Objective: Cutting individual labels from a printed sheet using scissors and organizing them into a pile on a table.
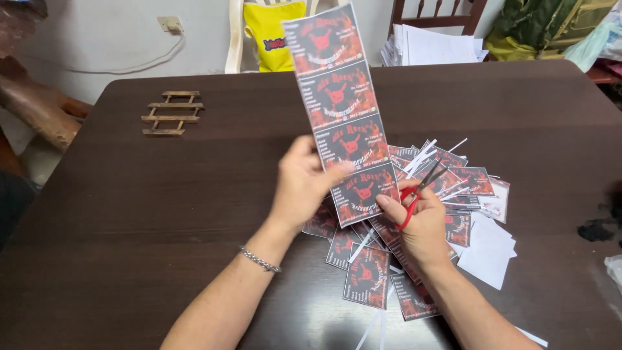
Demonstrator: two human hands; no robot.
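left hand [303, 185]: raised above the surface, thumb and fingers pinched on the left edge of the printed strip [340, 97], near its lowest card.
right hand [420, 223]: fingers through the red handles of the scissors [420, 191], thumb also pressing the strip's lower right edge; closed around the scissors.
printed strip: a tall column of four dark red-and-black printed cards, not yet separated, held upright in the air between both hands and tilting slightly left at the top.
scissors: blades slightly parted, pointing up and right, clear of the strip.
handling of the strip: judged to be light, thin glossy paper; it stands up without drooping, so it has some stiffness, but would likely bend or crease if squeezed hard. the lower edges, where both hands grip now, look like the steadiest place to hold.
cut cards [369, 275]: a loose heap of single cards on the surface under and right of the hands.
trimmings [424, 155]: thin white paper slivers scattered over the heap.
white sheets [489, 249]: blank pieces lying right of the heap.
surface [129, 227]: dark brown wood.
wooden trivet [170, 113]: small slatted piece, far left, well apart.
yellow bag [273, 32]: hanging on a chair behind the surface.
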